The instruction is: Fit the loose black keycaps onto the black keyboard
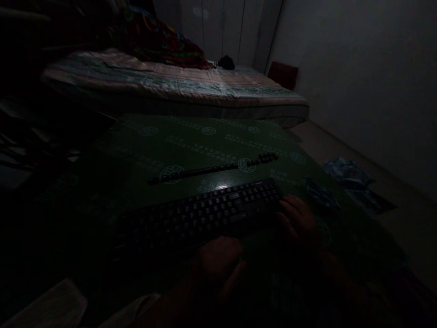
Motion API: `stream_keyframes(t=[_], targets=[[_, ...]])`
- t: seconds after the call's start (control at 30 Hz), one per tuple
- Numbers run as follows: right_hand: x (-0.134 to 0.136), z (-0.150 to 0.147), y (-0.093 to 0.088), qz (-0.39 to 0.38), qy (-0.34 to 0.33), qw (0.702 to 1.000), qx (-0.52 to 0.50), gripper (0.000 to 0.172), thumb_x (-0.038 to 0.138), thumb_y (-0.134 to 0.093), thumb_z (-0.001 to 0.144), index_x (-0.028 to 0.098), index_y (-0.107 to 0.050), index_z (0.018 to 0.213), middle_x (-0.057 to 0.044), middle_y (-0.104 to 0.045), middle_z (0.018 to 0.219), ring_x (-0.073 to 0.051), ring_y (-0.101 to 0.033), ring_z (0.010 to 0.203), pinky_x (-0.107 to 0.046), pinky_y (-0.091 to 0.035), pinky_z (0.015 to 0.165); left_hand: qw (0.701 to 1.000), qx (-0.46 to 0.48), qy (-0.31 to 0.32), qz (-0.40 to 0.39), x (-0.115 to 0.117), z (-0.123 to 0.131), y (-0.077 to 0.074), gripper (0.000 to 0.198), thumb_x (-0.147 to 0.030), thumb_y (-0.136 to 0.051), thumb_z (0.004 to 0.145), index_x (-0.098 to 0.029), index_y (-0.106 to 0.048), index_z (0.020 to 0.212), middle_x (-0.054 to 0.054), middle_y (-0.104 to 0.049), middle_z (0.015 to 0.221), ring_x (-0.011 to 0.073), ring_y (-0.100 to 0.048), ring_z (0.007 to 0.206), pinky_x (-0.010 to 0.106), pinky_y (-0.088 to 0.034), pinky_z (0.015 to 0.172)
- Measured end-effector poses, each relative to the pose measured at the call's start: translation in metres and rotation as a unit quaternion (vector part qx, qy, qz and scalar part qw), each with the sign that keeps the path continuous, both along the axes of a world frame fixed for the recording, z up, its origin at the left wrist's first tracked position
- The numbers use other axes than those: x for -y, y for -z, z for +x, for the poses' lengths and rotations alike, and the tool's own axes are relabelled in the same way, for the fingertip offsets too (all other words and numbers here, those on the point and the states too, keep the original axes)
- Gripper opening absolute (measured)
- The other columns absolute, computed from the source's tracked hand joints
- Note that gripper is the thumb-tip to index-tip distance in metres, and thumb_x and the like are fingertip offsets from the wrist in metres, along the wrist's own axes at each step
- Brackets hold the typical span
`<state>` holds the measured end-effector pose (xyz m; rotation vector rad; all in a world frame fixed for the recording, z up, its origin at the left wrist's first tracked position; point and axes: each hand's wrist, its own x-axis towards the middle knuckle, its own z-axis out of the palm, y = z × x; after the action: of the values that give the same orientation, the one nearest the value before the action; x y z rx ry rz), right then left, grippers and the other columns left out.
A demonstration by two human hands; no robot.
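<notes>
your keyboard lies on the green table in front of you, set at a slant, its left end nearer to you and its right end farther off. your right hand is at the right end of it, the fingers bent and reaching toward that edge; they seem to touch it, but it is too dark for you to tell whether they grip it. your left hand is low by the near edge of the keyboard, around the middle, with the fingers curled in and the thumb stretched out to the right. you cannot tell whether those fingers are closed on anything. between the main block of keys and the right-hand group you can see a smooth dark patch.

beyond the keyboard, apart from it, you have a row of loose black keys running across the table, with one long bar among them and a small cluster at the right end. the table cover carries pale round emblems and printed characters. to the right of your right hand sits a dark bluish bundle, and farther right, a crumpled pale blue heap. past the table you face a bed with a striped sheet and a red patterned blanket; a pale wall stands on the right.
</notes>
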<state>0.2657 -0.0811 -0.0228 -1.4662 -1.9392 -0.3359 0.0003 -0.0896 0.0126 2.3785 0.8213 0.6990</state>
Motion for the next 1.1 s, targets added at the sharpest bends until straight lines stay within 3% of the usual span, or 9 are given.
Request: stream_keyframes(t=[0.07,0.2,0.3,0.57,0.8,1.0,1.1], targets=[[0.002,0.010,0.004,-0.007,0.014,1.000,-0.017,0.026,0.030,-0.049,0.089,0.021,-0.061,0.110,-0.011,-0.066,0.104,-0.026,-0.061,0.102,-0.047,-0.053,0.085,0.996,-0.002,-0.015,0.087,-0.002,0.000,0.012,0.020,-0.017,-0.043,0.087,-0.015,-0.060,0.097,0.009,-0.067,0.090,0.0165,-0.059,0.078,0.028,-0.049,0.069],[0.006,0.019,0.011,-0.022,0.034,0.999,-0.032,0.023,0.029,-0.048,0.089,0.022,-0.062,0.106,-0.010,-0.067,0.101,-0.024,-0.063,0.097,-0.043,-0.055,0.082,0.980,0.000,-0.043,0.196,-0.008,0.001,0.040,0.024,-0.017,-0.039,0.088,-0.016,-0.062,0.094,0.012,-0.068,0.094,0.0177,-0.061,0.079,0.029,-0.052,0.070],[0.007,0.017,0.012,-0.028,0.036,0.998,-0.053,0.022,0.029,-0.047,0.090,0.021,-0.060,0.107,-0.009,-0.068,0.100,-0.023,-0.065,0.094,-0.040,-0.056,0.080,0.975,0.014,-0.041,0.217,-0.011,0.000,0.052,0.028,-0.018,-0.036,0.088,-0.017,-0.063,0.095,0.013,-0.069,0.093,0.0193,-0.063,0.080,0.031,-0.054,0.069],[0.002,0.012,0.009,-0.057,0.034,0.992,-0.106,0.023,0.029,-0.047,0.090,0.021,-0.059,0.109,-0.008,-0.067,0.104,-0.021,-0.066,0.094,-0.035,-0.057,0.078,0.985,-0.050,-0.029,0.162,-0.013,-0.005,0.042,0.031,-0.010,-0.037,0.087,-0.019,-0.064,0.100,0.010,-0.069,0.104,0.0180,-0.064,0.085,0.028,-0.052,0.074],[-0.002,0.011,0.008,-0.080,0.024,0.986,-0.146,0.023,0.028,-0.047,0.090,0.023,-0.059,0.110,-0.007,-0.067,0.105,-0.020,-0.065,0.095,-0.034,-0.057,0.080,0.977,-0.013,-0.050,0.209,-0.016,-0.006,0.051,0.034,-0.010,-0.034,0.088,-0.021,-0.063,0.101,0.009,-0.070,0.101,0.0160,-0.064,0.081,0.025,-0.052,0.070],[-0.007,0.009,0.010,-0.106,0.035,0.975,-0.193,0.026,0.034,-0.048,0.088,0.020,-0.062,0.105,-0.008,-0.067,0.104,-0.021,-0.064,0.098,-0.037,-0.054,0.086,0.948,0.010,-0.103,0.302,-0.017,0.000,0.047,0.034,-0.016,-0.030,0.094,-0.021,-0.063,0.098,0.004,-0.071,0.085,0.0120,-0.064,0.070,0.019,-0.052,0.062],[-0.008,0.008,0.008,-0.132,0.044,0.964,-0.225,0.027,0.036,-0.048,0.087,0.021,-0.063,0.104,-0.009,-0.067,0.106,-0.021,-0.063,0.099,-0.037,-0.053,0.088,0.947,-0.002,-0.106,0.302,-0.018,0.001,0.043,0.036,-0.017,-0.027,0.096,-0.020,-0.063,0.098,0.003,-0.071,0.082,0.0106,-0.065,0.069,0.017,-0.052,0.060]])
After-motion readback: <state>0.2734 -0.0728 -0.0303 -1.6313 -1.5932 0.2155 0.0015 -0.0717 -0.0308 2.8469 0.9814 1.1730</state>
